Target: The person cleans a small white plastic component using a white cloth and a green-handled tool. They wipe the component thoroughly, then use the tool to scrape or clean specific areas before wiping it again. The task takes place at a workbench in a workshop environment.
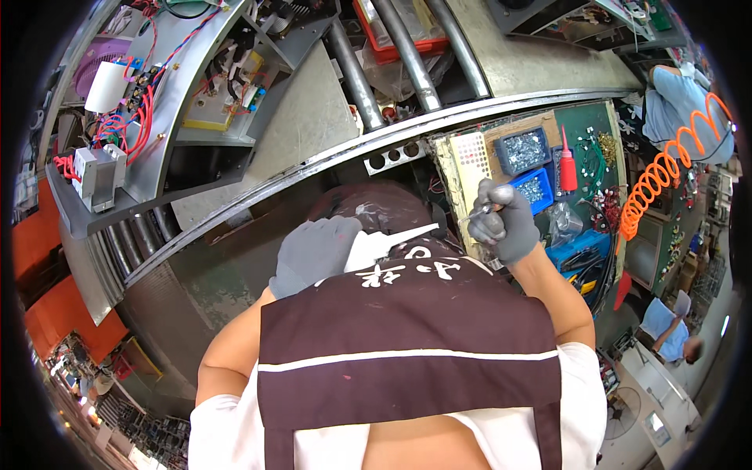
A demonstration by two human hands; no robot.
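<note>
My left hand [317, 249], in a grey glove, lies back up on the dark apron [407, 329] over my lap. Its fingers look laid flat, though their tips are partly hidden, and I see nothing in it. Beside it is a white patch or strip [372, 249]. My right hand [505, 223], also gloved in grey, is closed with the fingers curled in, above the left edge of a parts board [576, 125]. Something small may be between its fingertips, too small to name. Close by are a blue bin [534, 188] of small metal parts and a perforated pale card [471, 157].
A dark bin [522, 150] of hardware and a red bottle [567, 168] stand on the board. An orange coiled hose [650, 184] hangs at right. Metal rollers [407, 55] lie ahead. An open metal chassis [168, 149] with wires stands at left. Another person [689, 110] is at far right.
</note>
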